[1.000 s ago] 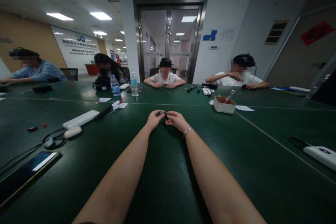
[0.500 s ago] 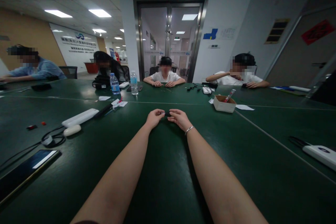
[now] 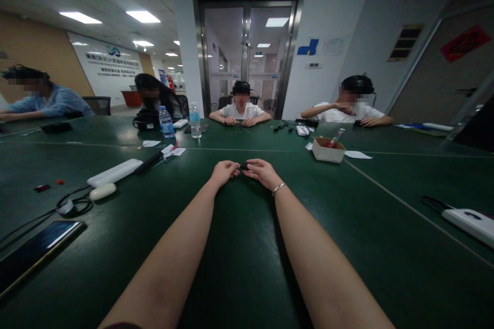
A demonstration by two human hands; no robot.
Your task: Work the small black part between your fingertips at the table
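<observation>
Both of my arms reach forward over the dark green table (image 3: 239, 247). A small black object (image 3: 244, 166) is between my hands, held close above the tabletop. My left hand (image 3: 224, 172) is closed, its thumb and fingers pinched at the left end of that object; whether it grips the object or something tiny beside it is too small to tell. My right hand (image 3: 263, 172), with a silver bracelet at the wrist, has thumb and fingers closed on the right end of the black object.
Ahead to the right stands a small open box (image 3: 328, 153). Two water bottles (image 3: 166, 123) are ahead to the left. A white power strip (image 3: 115, 172), a white mouse-like object (image 3: 102, 192), cables and a phone (image 3: 38, 252) lie left. Several people sit across the table.
My left hand has shifted slightly left, its fingers now more closed together. My right hand has hardly moved. The whole view has shifted a little.
</observation>
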